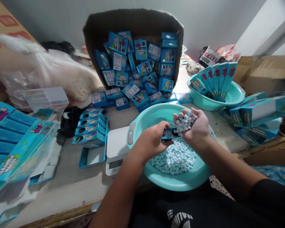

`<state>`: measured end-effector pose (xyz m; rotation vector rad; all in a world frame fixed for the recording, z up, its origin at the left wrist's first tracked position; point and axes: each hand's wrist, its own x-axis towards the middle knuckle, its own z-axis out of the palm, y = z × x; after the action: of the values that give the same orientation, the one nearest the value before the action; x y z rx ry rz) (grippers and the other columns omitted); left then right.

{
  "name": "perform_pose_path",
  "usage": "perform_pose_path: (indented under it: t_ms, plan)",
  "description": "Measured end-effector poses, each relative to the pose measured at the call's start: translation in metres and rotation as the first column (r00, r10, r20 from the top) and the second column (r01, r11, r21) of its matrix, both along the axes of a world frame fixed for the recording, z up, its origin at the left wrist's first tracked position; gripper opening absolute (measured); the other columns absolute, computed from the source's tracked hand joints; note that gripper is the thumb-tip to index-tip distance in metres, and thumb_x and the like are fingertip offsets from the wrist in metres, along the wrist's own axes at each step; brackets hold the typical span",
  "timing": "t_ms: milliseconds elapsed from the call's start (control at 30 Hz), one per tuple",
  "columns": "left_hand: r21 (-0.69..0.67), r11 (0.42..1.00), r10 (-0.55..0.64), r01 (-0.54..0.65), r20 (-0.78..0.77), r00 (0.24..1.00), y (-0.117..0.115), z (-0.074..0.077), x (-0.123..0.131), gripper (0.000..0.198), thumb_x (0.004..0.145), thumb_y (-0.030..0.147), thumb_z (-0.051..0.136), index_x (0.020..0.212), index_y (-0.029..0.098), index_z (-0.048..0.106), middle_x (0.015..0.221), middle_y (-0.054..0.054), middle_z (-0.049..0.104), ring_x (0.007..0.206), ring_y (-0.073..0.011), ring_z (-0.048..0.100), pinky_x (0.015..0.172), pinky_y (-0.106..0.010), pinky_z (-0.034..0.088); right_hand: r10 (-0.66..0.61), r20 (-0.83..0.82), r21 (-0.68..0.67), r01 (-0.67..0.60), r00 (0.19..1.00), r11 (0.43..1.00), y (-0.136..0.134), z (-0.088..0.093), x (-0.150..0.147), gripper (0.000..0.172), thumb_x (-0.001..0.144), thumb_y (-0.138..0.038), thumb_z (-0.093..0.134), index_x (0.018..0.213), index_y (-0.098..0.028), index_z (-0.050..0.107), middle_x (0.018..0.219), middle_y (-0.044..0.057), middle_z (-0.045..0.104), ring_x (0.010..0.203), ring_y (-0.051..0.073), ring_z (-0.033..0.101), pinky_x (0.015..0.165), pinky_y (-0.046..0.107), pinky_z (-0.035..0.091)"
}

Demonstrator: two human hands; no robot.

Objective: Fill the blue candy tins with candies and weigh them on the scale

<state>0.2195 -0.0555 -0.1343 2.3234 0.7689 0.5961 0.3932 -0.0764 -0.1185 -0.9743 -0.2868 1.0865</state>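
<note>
Over a turquoise basin [178,183] of pale blue candies [175,156], my left hand [154,141] grips a small blue box [167,134] between thumb and fingers. My right hand [196,126] is cupped, palm up, around a heap of candies [185,122] right beside the box's end. Left of the basin, a white scale [117,142] partly lies under its rim. Several blue boxes with round dark openings [90,126] stand in a row in an open display tray [91,157] next to the scale.
A tipped carton [91,34] at the back spills small blue boxes [131,90]. A second turquoise basin [206,103] holds flat display pieces, with blue display boxes [256,110] at the right. Stacked blue packaging [16,139] and a plastic bag [45,69] occupy the left.
</note>
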Motion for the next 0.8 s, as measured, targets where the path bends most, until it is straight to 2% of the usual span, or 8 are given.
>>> perform_pose_path:
  t_ms: [100,267,400,567,800]
  plan:
    - [-0.02,0.999,-0.025,0.025,-0.005,1.0,0.001,0.0,0.0,0.041,0.08,0.028,0.076,0.113,0.022,0.052,0.103,-0.005,0.071,0.092,-0.0262,0.069,0.072,-0.035,0.05,-0.029,-0.127,-0.087,0.018,0.991,0.996,-0.003,0.01,-0.007,0.025,0.085,-0.036,0.047,0.069,-0.02,0.058,0.058,0.003,0.059,0.06,0.016,0.064,0.064,0.028,0.058]
    - [0.013,1.0,-0.024,0.025,-0.039,0.999,0.001,0.0,-0.001,0.042,0.081,0.027,0.074,0.116,0.021,0.053,0.11,-0.006,0.071,0.098,-0.0293,0.07,0.076,-0.038,0.053,0.01,-0.141,-0.081,-0.022,0.99,0.996,-0.005,0.015,-0.013,0.028,0.085,-0.035,0.047,0.065,-0.019,0.058,0.057,0.003,0.059,0.06,0.016,0.065,0.065,0.028,0.058]
    - [0.075,0.997,-0.022,0.029,-0.093,0.995,0.001,0.002,-0.001,0.044,0.081,0.027,0.074,0.118,0.019,0.052,0.113,-0.009,0.072,0.101,-0.0324,0.071,0.076,-0.04,0.055,0.027,-0.08,-0.096,-0.035,0.996,0.995,-0.005,0.012,-0.012,0.032,0.086,-0.036,0.046,0.065,-0.018,0.062,0.056,0.004,0.06,0.061,0.017,0.066,0.066,0.03,0.058]
    - [0.107,0.994,0.004,0.007,-0.097,0.995,0.0,0.002,-0.001,0.043,0.083,0.029,0.074,0.118,0.018,0.053,0.113,-0.009,0.072,0.099,-0.0326,0.072,0.074,-0.04,0.056,0.044,0.029,-0.032,-0.043,0.999,0.999,-0.006,0.01,-0.013,0.037,0.085,-0.038,0.046,0.06,-0.019,0.064,0.057,0.003,0.061,0.061,0.018,0.066,0.072,0.036,0.059]
    - [0.117,0.993,0.027,-0.021,-0.054,0.998,-0.001,0.0,-0.001,0.04,0.082,0.028,0.075,0.115,0.019,0.056,0.11,-0.007,0.073,0.099,-0.032,0.072,0.076,-0.042,0.057,0.012,0.131,-0.039,-0.006,0.991,0.999,-0.006,0.009,-0.016,0.035,0.084,-0.037,0.047,0.063,-0.018,0.069,0.07,0.006,0.071,0.073,0.017,0.071,0.082,0.033,0.058]
